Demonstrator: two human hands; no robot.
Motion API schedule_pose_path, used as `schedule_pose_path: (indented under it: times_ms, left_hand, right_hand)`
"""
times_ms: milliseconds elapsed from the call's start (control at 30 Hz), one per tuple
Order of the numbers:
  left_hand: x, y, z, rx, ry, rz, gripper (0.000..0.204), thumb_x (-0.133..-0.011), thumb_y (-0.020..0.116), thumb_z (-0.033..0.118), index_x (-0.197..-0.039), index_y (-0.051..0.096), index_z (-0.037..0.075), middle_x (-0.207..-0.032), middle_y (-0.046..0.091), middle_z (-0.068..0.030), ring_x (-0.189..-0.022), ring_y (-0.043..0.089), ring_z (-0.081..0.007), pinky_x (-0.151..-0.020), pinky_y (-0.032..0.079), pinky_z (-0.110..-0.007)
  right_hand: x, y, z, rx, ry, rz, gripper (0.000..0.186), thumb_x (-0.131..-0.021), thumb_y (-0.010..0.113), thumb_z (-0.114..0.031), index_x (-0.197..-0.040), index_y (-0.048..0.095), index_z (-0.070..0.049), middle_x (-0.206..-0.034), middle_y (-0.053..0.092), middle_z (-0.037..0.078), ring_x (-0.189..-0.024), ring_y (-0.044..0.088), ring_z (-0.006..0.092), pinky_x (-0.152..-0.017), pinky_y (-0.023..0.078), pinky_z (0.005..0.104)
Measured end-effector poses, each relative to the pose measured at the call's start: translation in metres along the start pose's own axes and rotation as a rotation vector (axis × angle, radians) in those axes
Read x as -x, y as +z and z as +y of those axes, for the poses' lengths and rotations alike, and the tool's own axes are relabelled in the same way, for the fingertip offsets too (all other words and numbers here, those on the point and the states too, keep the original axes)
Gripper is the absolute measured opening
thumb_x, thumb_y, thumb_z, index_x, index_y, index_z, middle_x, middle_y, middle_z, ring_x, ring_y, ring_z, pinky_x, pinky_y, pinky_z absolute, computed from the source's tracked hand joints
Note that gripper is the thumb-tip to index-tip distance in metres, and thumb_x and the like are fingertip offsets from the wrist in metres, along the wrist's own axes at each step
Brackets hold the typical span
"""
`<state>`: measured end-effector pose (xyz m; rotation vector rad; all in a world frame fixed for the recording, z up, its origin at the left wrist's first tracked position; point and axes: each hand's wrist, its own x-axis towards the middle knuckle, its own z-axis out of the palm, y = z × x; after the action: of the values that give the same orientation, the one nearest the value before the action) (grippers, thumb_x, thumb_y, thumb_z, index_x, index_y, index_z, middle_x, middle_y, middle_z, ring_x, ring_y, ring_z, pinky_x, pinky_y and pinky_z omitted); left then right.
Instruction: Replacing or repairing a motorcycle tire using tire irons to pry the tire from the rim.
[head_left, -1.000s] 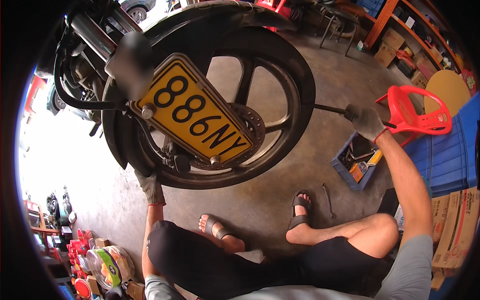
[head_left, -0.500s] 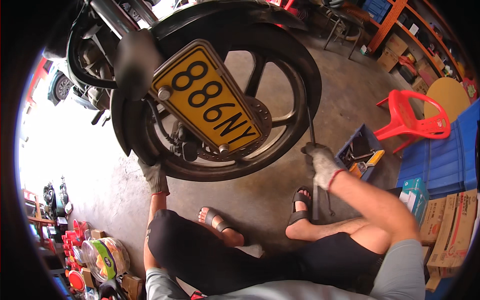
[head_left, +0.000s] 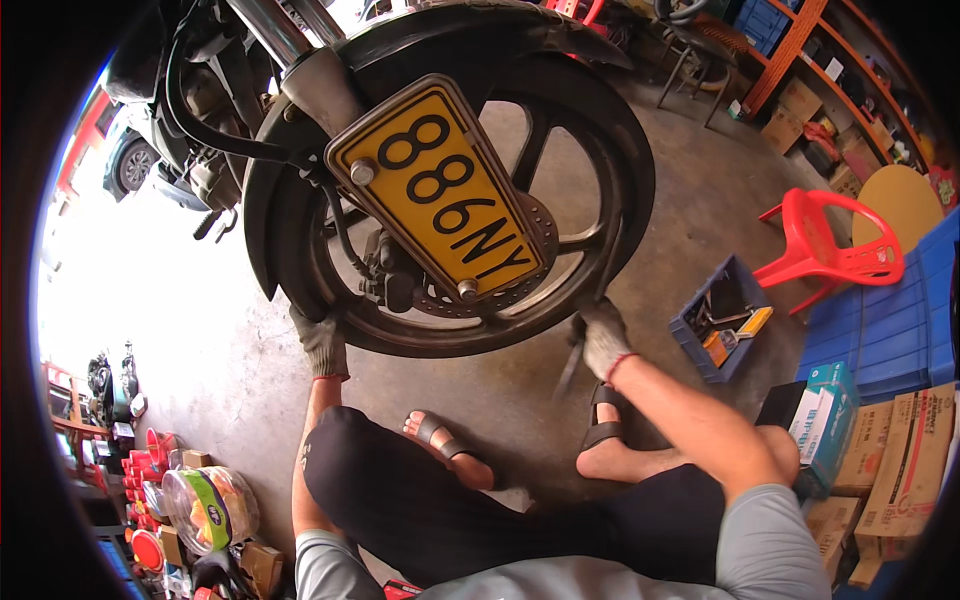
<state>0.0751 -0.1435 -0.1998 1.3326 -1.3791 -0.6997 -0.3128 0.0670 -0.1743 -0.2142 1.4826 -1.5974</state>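
Note:
A motorcycle front wheel (head_left: pixel 535 160) with dark spokes and a black tyre (head_left: pixel 440 342) fills the upper middle, before my knees. My left hand (head_left: pixel 322 345), in a grey work glove, is closed on the tyre's lower left edge, its fingertips partly hidden. My right hand (head_left: pixel 603 340), gloved too, is closed around a long thin metal tyre lever (head_left: pixel 570 372) at the lower right of the tyre. The lever is smeared by motion; its upper end lies against the rim, exact contact unclear. A yellow number plate (head_left: pixel 430 190) covers part of the brake disc (head_left: pixel 545 235), beside the caliper (head_left: pixel 388 275).
A blue crate (head_left: pixel 690 345) with tools stands right of the wheel, a red plastic chair (head_left: pixel 835 245) beyond it. Cardboard boxes (head_left: pixel 905 465) are stacked at the lower right. Orange shelving (head_left: pixel 850 70) rises at the back right. A clear plastic jar (head_left: pixel 210 508) sits lower left.
My right hand has moved left and inward along the tyre, and the lever has swung from near upright to slanting. My left hand stays on the tyre; the whole view has shifted slightly.

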Motion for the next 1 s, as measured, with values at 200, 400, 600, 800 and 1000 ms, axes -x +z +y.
schedule_pose_path:
  times_ms: [200,400,600,800,1000]
  left_hand:
    - [-0.003,-0.001,-0.003,0.021,0.098,0.011,0.065,-0.074,0.075,0.016,-0.127,0.041,0.002,-0.113,0.059,-0.0123,-0.101,0.059,-0.0235,-0.086,0.049,-0.035]
    - [-0.005,0.014,-0.001,0.112,-0.034,0.017,0.072,-0.068,0.079,0.021,-0.127,0.041,0.002,-0.116,0.057,-0.0137,-0.105,0.058,-0.0245,-0.090,0.048,-0.035]
    - [0.003,0.018,0.016,0.061,-0.051,0.002,0.074,-0.069,0.080,0.017,-0.129,0.039,0.002,-0.117,0.056,-0.0143,-0.104,0.058,-0.0230,-0.089,0.049,-0.033]
    - [0.001,0.015,0.007,0.178,-0.020,-0.007,0.073,-0.071,0.079,0.016,-0.129,0.038,0.003,-0.118,0.055,-0.0135,-0.104,0.057,-0.0214,-0.089,0.049,-0.033]
    - [0.006,0.030,0.022,0.185,-0.063,-0.049,0.070,-0.073,0.078,0.014,-0.129,0.037,0.003,-0.116,0.055,-0.0126,-0.104,0.056,-0.0220,-0.089,0.048,-0.034]
  right_hand:
    - [0.012,-0.118,-0.071,1.110,-0.206,0.032,0.032,-0.090,0.051,-0.032,-0.091,0.053,0.000,-0.071,0.059,0.015,-0.068,0.057,0.0254,-0.065,0.044,0.0386]
    - [-0.034,-0.204,-0.107,1.617,-0.649,-0.216,0.037,-0.093,0.044,-0.036,-0.093,0.060,-0.004,-0.089,0.063,0.021,-0.086,0.060,0.0389,-0.073,0.045,0.0452]
    - [-0.061,-0.179,-0.124,1.786,-0.656,-0.309,0.030,-0.091,0.048,-0.031,-0.093,0.062,-0.005,-0.091,0.064,0.019,-0.087,0.061,0.0384,-0.074,0.046,0.0472]
    - [-0.088,-0.183,-0.117,1.688,-0.681,-0.370,0.027,-0.091,0.050,-0.029,-0.094,0.064,-0.006,-0.090,0.065,0.018,-0.087,0.061,0.0375,-0.073,0.046,0.0463]
    - [-0.086,-0.185,-0.112,1.648,-0.669,-0.361,0.026,-0.090,0.051,-0.027,-0.093,0.066,-0.006,-0.092,0.066,0.018,-0.088,0.061,0.0372,-0.074,0.047,0.0441]
